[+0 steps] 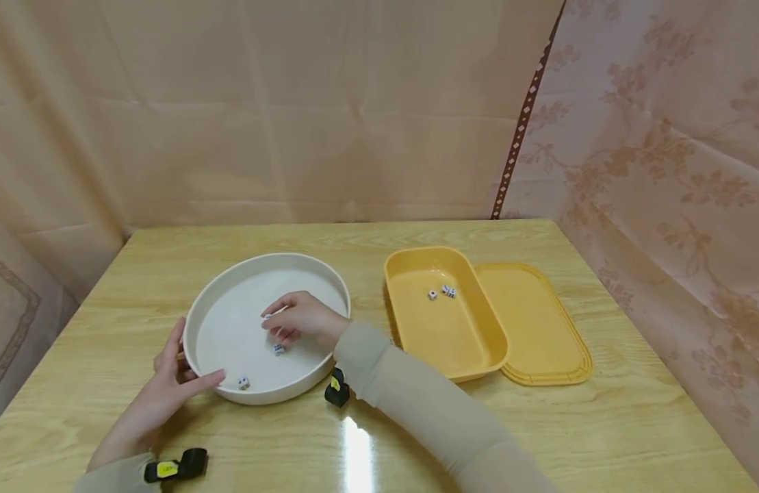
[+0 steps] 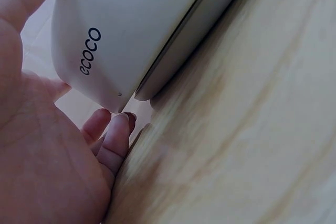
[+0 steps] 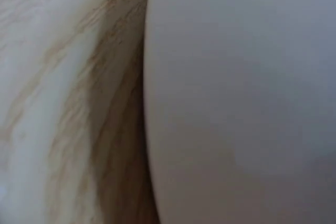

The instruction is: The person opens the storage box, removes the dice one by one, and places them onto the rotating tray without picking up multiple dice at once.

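A round white tray (image 1: pixel 222 329) with a raised rim stands on the left half of the table. My left hand (image 1: pixel 163 383) holds its left side, thumb over the rim and fingers at the outer wall; in the left wrist view the wall (image 2: pixel 121 35) reads "ecoco". Over the tray's middle, my right hand (image 1: pixel 305 318) pinches a small white die (image 1: pixel 267 316), mostly hidden by the fingertips. Below that hand lies another die (image 1: pixel 278 349), and a third die (image 1: pixel 243 383) sits near the front rim. The right wrist view shows the tray wall (image 3: pixel 236 93) but no fingers.
A yellow rectangular container (image 1: pixel 437 342) stands right of the tray, with three dice (image 1: pixel 432 295) inside. Its flat yellow lid (image 1: pixel 539 329) lies against its right side. Curtains (image 1: pixel 330 116) hang behind the wooden table (image 1: pixel 632 424).
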`<state>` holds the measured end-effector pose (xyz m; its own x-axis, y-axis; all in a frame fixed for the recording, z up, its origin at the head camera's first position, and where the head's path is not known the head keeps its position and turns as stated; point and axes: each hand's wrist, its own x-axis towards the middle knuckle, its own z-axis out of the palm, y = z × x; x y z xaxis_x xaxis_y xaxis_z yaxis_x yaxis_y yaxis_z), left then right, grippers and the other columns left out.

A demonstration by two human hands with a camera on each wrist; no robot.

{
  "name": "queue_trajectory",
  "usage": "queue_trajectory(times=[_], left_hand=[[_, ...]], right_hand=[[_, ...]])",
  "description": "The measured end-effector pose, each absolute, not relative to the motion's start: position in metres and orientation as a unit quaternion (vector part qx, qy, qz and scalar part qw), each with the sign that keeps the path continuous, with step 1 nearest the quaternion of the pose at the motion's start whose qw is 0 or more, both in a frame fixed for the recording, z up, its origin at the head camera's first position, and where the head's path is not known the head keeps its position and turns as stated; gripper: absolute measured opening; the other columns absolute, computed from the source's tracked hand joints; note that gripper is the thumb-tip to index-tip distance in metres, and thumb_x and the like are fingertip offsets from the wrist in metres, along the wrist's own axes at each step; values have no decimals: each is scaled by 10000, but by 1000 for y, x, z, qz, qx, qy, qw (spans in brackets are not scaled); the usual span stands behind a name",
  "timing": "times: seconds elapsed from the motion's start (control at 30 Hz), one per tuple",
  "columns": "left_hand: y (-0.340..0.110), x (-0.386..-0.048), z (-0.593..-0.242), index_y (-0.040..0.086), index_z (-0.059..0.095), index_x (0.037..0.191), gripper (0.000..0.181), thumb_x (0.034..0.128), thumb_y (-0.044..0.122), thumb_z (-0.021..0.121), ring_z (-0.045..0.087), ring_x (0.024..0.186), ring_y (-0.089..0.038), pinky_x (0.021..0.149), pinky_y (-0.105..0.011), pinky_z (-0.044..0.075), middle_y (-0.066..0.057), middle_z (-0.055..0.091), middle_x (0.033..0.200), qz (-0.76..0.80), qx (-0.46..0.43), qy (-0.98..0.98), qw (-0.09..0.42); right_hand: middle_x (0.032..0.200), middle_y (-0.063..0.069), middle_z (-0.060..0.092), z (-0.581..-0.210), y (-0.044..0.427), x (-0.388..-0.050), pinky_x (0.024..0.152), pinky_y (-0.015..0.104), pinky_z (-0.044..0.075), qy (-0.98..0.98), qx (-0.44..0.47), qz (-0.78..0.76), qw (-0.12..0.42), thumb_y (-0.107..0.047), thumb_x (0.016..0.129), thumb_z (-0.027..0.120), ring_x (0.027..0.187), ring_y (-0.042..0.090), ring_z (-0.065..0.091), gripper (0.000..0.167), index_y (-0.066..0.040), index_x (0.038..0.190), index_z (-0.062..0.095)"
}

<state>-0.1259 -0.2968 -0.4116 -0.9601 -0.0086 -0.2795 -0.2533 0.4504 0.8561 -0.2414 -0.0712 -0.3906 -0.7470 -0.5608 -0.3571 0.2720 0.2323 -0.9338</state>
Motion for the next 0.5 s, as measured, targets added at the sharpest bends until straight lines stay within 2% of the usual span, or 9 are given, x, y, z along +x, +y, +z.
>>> queue_trajectory(times=[0.5], left_hand=[[-297,-126,-411,267,-314,1514,1176,927,290,705,391,1267,-422,760,-71,418,-369,-42,1494,527,-77,838,121]], right_hand=[[662,42,641,-397,-82,-239,426,213,479,733,-99,-597,313,-9,901,674,446,107,558,184,7,1083,680]])
